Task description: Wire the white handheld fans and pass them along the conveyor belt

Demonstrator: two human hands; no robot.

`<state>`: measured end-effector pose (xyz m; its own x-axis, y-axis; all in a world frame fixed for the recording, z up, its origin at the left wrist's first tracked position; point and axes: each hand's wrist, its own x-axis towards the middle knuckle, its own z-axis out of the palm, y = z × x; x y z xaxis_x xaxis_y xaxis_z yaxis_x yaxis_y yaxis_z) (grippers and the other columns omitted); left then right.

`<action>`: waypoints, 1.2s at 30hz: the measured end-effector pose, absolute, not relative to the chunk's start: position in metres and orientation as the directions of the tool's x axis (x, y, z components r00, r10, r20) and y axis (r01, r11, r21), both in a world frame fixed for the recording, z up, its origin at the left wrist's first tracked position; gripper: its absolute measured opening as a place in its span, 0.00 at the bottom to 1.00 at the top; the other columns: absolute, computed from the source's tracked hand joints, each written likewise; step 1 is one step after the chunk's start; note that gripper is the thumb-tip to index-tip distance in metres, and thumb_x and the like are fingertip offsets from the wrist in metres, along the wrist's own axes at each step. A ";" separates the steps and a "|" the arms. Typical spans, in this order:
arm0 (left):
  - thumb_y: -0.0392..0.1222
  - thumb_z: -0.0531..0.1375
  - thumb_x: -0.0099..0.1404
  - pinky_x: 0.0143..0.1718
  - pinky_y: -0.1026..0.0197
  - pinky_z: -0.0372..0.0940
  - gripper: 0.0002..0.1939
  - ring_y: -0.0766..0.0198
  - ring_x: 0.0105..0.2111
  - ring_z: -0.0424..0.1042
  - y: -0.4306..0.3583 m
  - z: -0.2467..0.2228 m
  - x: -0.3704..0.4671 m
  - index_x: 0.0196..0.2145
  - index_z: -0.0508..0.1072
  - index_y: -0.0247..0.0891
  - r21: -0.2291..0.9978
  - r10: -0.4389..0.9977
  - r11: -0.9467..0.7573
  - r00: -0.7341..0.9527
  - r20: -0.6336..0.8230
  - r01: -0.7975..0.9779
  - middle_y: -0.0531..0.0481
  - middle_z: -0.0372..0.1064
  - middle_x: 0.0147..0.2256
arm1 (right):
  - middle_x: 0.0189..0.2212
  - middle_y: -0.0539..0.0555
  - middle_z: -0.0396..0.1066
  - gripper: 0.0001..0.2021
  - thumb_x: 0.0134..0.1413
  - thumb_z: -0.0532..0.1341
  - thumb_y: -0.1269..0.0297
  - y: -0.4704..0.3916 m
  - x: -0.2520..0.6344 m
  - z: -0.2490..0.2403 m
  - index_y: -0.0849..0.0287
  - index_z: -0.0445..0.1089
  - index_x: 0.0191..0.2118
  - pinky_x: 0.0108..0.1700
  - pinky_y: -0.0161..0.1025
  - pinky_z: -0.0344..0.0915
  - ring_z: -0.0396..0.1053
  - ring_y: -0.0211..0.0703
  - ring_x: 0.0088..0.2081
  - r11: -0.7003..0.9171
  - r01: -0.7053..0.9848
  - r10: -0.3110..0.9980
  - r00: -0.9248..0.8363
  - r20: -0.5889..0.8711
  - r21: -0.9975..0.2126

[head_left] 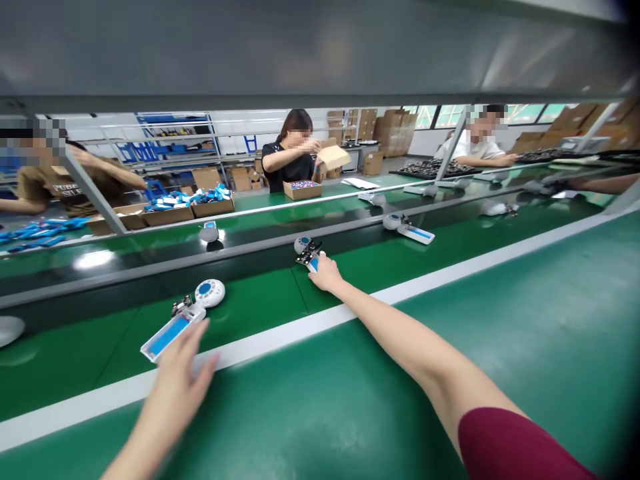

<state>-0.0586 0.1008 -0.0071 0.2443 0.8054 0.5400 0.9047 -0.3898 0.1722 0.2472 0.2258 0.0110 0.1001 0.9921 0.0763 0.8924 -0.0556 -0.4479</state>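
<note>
My right hand [327,273] is stretched out over the green belt [260,300], its fingers closed on a white device [313,263] with a dark circuit board and a round head. At the lower left, my left hand [183,367] has its fingers apart and holds nothing. Just beyond its fingertips lies an opened white device [170,335] with a blue strip inside, joined to a round white head [210,293] with a blue disc. Whether the left fingertips touch that device cannot be made out.
Another opened device [416,233] lies farther right on the belt. Beyond a metal rail, people sit by cartons [213,208] of blue and white parts and black trays [435,169]. A grey shelf [300,53] hangs overhead; slanted posts [93,183] stand across the line.
</note>
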 end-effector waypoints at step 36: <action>0.29 0.52 0.59 0.49 0.47 0.60 0.10 0.50 0.55 0.52 0.044 0.003 0.001 0.37 0.68 0.36 -0.083 0.597 -0.665 0.595 0.539 0.742 0.41 0.52 0.55 | 0.41 0.58 0.61 0.10 0.53 0.55 0.68 0.073 0.194 0.010 0.60 0.69 0.42 0.49 0.46 0.56 0.57 0.45 0.46 0.619 0.562 0.757 -0.612 0.227 -0.549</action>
